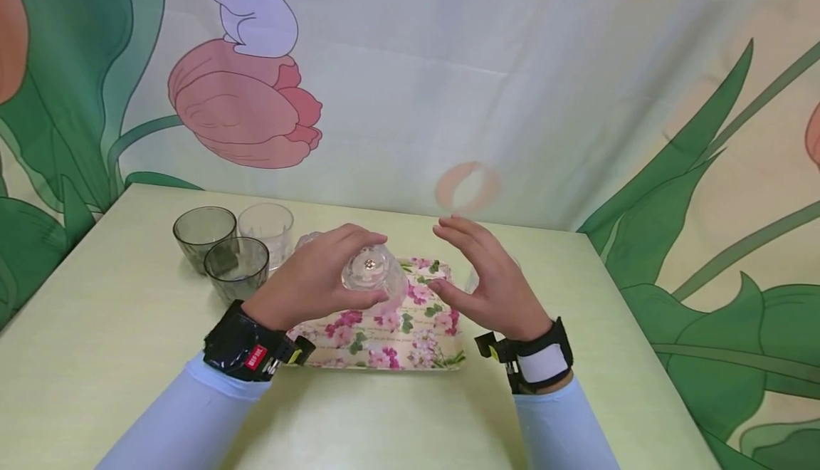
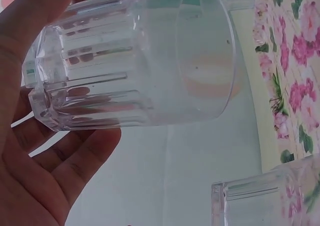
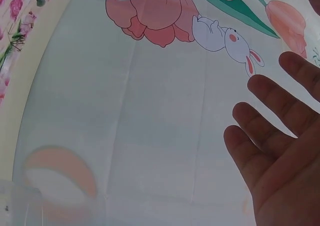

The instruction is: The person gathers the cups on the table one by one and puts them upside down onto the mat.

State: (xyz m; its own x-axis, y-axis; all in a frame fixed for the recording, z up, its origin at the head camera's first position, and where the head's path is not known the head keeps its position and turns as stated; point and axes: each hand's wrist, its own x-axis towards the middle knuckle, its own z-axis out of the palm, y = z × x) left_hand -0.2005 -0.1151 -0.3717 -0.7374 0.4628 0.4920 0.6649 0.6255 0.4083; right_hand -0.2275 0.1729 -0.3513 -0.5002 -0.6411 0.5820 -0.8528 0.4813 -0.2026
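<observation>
The left hand (image 1: 320, 272) curls its fingers round a clear cup (image 1: 369, 268), which hangs base-up with its long axis roughly upright over the floral tray (image 1: 393, 336). The right hand (image 1: 492, 279), apart on the cup's right, faces it with fingers wide and holding nothing.

Tray (image 1: 397, 335) cream with pink flowers; held cup (image 2: 130, 61) clear; smoky cups (image 1: 237, 270) grey-green; sleeves (image 1: 188, 413) pale blue.

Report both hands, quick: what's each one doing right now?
Left hand: closed around a clear glass, gripping it near its base.
Right hand: open, holding nothing.
</observation>
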